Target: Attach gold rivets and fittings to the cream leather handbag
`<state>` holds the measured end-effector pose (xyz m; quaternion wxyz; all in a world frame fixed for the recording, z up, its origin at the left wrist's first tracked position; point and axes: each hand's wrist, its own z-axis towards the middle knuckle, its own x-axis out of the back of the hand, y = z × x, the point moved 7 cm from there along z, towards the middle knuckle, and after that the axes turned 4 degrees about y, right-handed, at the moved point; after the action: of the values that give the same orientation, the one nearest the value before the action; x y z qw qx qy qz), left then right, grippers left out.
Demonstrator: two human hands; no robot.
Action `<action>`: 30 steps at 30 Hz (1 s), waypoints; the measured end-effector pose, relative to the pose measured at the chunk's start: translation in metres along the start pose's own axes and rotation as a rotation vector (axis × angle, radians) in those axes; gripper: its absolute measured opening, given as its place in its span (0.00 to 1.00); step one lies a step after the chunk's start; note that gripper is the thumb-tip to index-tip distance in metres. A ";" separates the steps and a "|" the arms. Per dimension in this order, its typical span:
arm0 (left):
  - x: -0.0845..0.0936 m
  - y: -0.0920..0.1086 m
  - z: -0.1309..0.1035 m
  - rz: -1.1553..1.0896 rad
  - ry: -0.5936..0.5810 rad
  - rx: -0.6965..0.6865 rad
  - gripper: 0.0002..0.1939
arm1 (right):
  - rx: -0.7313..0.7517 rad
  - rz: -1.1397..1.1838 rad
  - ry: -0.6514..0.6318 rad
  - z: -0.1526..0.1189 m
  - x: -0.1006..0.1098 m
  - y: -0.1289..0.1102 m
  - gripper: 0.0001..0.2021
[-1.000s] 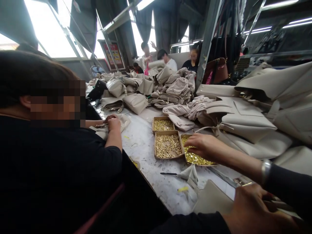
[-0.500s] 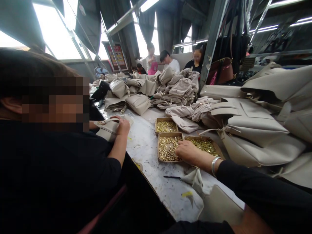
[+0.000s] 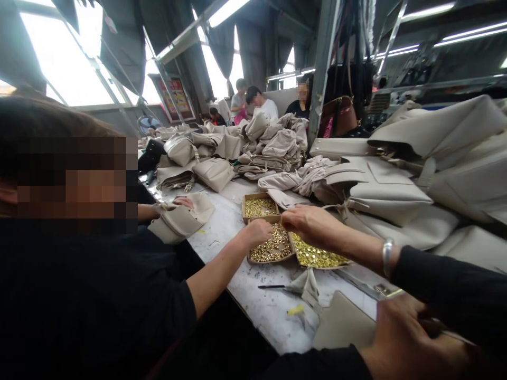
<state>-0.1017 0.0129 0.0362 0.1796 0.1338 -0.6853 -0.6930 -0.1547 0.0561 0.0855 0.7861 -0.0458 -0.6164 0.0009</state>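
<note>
My right hand point(image 3: 311, 221), with a silver bangle at the wrist, hangs over the meeting edges of the small cardboard trays. Its fingers are pinched together, and whatever they hold is hidden. Below it lie a tray of small gold studs point(image 3: 273, 250) and a tray of flat gold pieces point(image 3: 317, 253). A third tray of gold bits point(image 3: 259, 207) sits behind. Low at the right, my left hand point(image 3: 412, 335) is curled at the end of a beige leather bag point(image 3: 345, 322); motion blurs its fingers. The bag's far side is out of sight.
A co-worker's hand point(image 3: 257, 233) reaches into the stud tray from the left, close to mine. Their other hand rests at a beige bag point(image 3: 182, 216). A dark slim tool point(image 3: 271, 286) lies on the white table point(image 3: 237, 258). Beige bags point(image 3: 380, 184) pile up behind and right.
My right hand has lifted from the stud tray and moved slightly up. My left hand has come up into view. The co-worker's hand has left their bag and reached into the stud tray.
</note>
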 end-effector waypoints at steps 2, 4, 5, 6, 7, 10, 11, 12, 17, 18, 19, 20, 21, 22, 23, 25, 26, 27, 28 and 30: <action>-0.073 -0.020 -0.024 -0.021 -0.073 0.007 0.11 | -0.048 0.130 0.109 -0.029 0.039 0.014 0.07; -0.115 -0.037 -0.040 -0.141 -0.083 -0.082 0.07 | -0.139 0.342 0.245 -0.070 0.074 0.034 0.05; -0.124 -0.046 -0.044 -0.184 -0.070 -0.099 0.08 | -0.212 0.459 0.314 -0.095 0.087 0.046 0.04; -0.129 -0.053 -0.046 -0.198 -0.071 -0.120 0.09 | -0.305 0.567 0.375 -0.122 0.096 0.058 0.04; -0.129 -0.057 -0.045 -0.196 -0.071 -0.143 0.09 | -0.413 0.665 0.436 -0.151 0.101 0.070 0.06; -0.123 -0.046 -0.042 -0.202 -0.103 -0.335 0.10 | -0.753 0.886 0.556 -0.239 0.093 0.093 0.13; -0.119 -0.037 -0.044 -0.216 -0.103 -0.442 0.11 | -0.844 0.940 0.576 -0.264 0.087 0.093 0.16; -0.115 -0.029 -0.048 -0.223 -0.096 -0.543 0.11 | -0.915 0.992 0.591 -0.287 0.080 0.090 0.18; -0.109 -0.002 -0.081 -0.135 -0.131 -0.856 0.15 | -0.991 1.182 0.608 -0.343 0.064 0.046 0.17; -0.110 0.001 -0.088 -0.124 -0.162 -0.891 0.16 | -0.988 1.200 0.586 -0.346 0.065 0.036 0.16; -0.110 0.004 -0.093 -0.127 -0.191 -0.925 0.17 | -0.984 1.214 0.555 -0.348 0.066 0.026 0.15; -0.110 0.006 -0.098 -0.140 -0.216 -0.954 0.18 | -0.975 1.223 0.517 -0.349 0.068 0.018 0.15; -0.110 0.008 -0.101 -0.160 -0.233 -0.981 0.18 | -0.962 1.227 0.477 -0.348 0.070 0.011 0.14; -0.109 0.009 -0.104 -0.176 -0.247 -1.002 0.19 | -0.942 1.222 0.441 -0.346 0.073 0.005 0.14; -0.109 0.009 -0.106 -0.186 -0.261 -1.019 0.19 | -0.921 1.208 0.411 -0.343 0.075 0.001 0.13; -0.109 0.009 -0.108 -0.192 -0.281 -1.031 0.20 | -0.876 1.151 0.382 -0.336 0.080 -0.004 0.11; -0.109 0.008 -0.108 -0.189 -0.284 -1.031 0.19 | -0.856 1.113 0.373 -0.332 0.082 -0.005 0.10; -0.108 0.007 -0.108 -0.184 -0.278 -1.031 0.19 | -0.837 1.074 0.361 -0.329 0.084 -0.006 0.09; -0.107 0.007 -0.109 -0.173 -0.266 -1.029 0.19 | -0.821 1.041 0.346 -0.325 0.084 -0.006 0.09; -0.105 0.007 -0.109 -0.134 -0.240 -1.030 0.18 | -0.806 1.015 0.312 -0.320 0.082 -0.007 0.08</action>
<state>0.0401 -0.0403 0.0344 0.0976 -0.0082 -0.2621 -0.9600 0.1751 0.0310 0.0898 0.6894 -0.6203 -0.3493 0.1337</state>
